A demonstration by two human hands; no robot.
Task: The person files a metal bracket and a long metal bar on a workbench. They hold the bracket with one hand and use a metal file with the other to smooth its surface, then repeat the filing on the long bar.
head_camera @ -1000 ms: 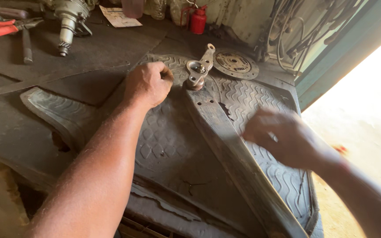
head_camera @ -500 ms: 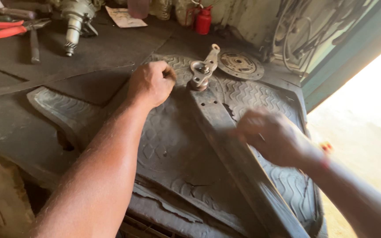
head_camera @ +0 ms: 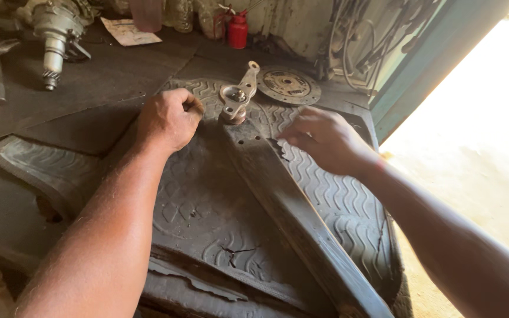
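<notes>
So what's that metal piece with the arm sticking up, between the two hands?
The metal bracket looks like dull, worn cast metal: a round cup-like hub with small fittings inside and a flat arm angling up and away, ending in a holed eye. It stands on the top end of a long dark bar lying across ribbed rubber mats. The left hand is fisted just beside it; whether they touch is unclear.

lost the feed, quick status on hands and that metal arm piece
Left hand fisted beside the metal arm piece. Right hand open on rubber mat. Nothing between.

R hand (head_camera: 325, 141) moved up to the rubber mat's (head_camera: 325, 194) tear.
</notes>
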